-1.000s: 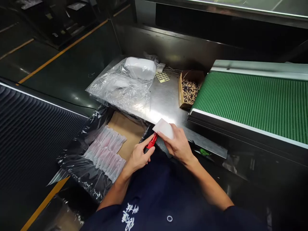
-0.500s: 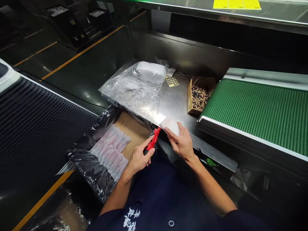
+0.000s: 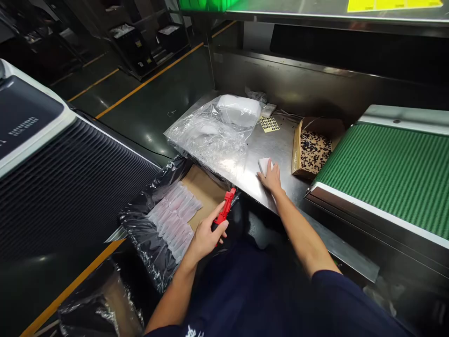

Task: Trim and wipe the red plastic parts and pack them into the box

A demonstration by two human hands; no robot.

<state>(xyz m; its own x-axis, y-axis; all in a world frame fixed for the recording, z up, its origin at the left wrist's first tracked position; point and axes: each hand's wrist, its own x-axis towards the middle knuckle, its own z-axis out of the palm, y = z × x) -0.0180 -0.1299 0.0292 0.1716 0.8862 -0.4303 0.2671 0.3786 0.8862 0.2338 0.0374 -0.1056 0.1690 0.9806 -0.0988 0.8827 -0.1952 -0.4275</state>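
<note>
My left hand point(image 3: 206, 235) is closed round a red and black plastic part point(image 3: 224, 210), held upright near the table's front edge. Over the metal table point(image 3: 259, 147), my right hand point(image 3: 271, 179) grips a small white pad or wad point(image 3: 265, 165), partly hidden by the fingers. To the left of my left hand is a box lined with dark plastic film point(image 3: 140, 234). Rows of wrapped pinkish pieces point(image 3: 175, 215) lie in it on brown cardboard point(image 3: 203, 189).
Clear plastic bags with white sheets point(image 3: 217, 128) lie on the table beside a yellow sticker sheet point(image 3: 269, 124). A cardboard box of small black pieces point(image 3: 312, 152) stands near the green conveyor belt point(image 3: 389, 168). At left runs a black ribbed belt point(image 3: 80, 182).
My right hand has moved forward from beside the red part onto the table, taking the white pad with it. My left hand still holds the part. The view has shifted left.
</note>
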